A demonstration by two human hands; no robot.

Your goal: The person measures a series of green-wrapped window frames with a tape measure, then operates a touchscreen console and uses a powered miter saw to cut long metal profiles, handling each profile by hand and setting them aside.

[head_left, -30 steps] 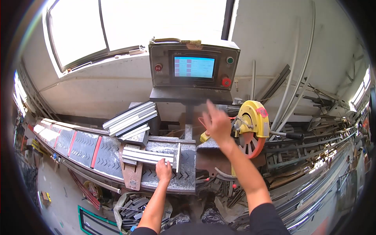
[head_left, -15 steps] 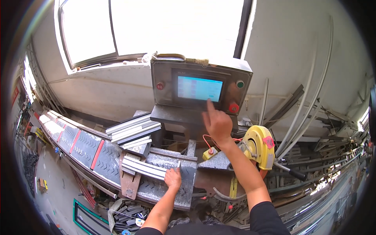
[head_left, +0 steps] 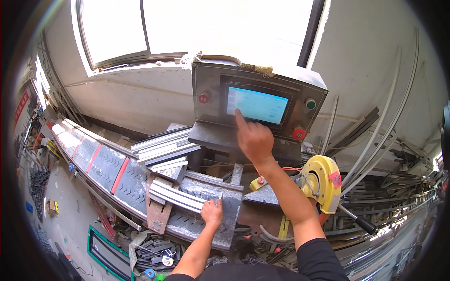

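My left hand (head_left: 212, 213) is closed round the right end of a pale aluminium profile (head_left: 176, 195). That profile lies along the metal bed (head_left: 225, 229) of a cutting machine, its other end by a brown plate (head_left: 157, 213). My right hand (head_left: 255, 140) is raised to a control box with a lit touchscreen (head_left: 260, 105). Its index finger is stretched out at the lower left of the screen, and the other fingers are curled with nothing in them. Right of my forearm stands a yellow round saw guard (head_left: 323, 180) with a black-gripped lever (head_left: 363, 225).
More profiles (head_left: 166, 145) are stacked behind the bed, below the control box. The box carries a red knob (head_left: 298, 133) and a green button (head_left: 310, 104). A patterned conveyor-like bed (head_left: 93, 159) runs left. Offcuts (head_left: 157, 250) fill a sack below; long bars lie at right.
My right index finger has moved from the lower right of the touchscreen to its lower left. My left hand stays on the profile. The whole view has shifted slightly.
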